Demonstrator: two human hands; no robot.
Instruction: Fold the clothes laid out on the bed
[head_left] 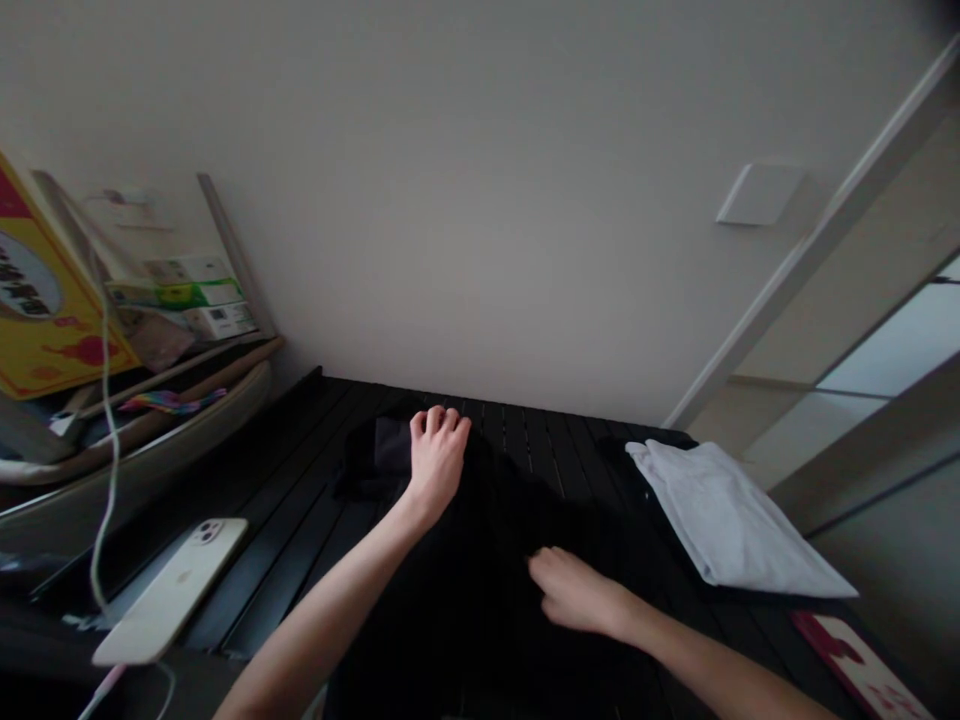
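A black garment (465, 590) lies spread over the dark slatted surface (300, 500); its outline mostly melts into the black slats, so I cannot tell its exact kind. My left hand (439, 455) is at its far part, fingers curled down onto the cloth beside a dark grey patch (391, 443). Nearer and to the right, my right hand (574, 590) is closed, knuckles bent, with the black cloth pinched at its fingertips. To the right lies a folded white garment (739, 515) on top of dark cloth.
At left a white phone (176, 590) rests near a white cable (112, 450). Behind it stands a shelf (150, 430) with a yellow box (56, 300) and small packets. A red and white item (862, 665) lies at right. A wall (510, 220) rises behind.
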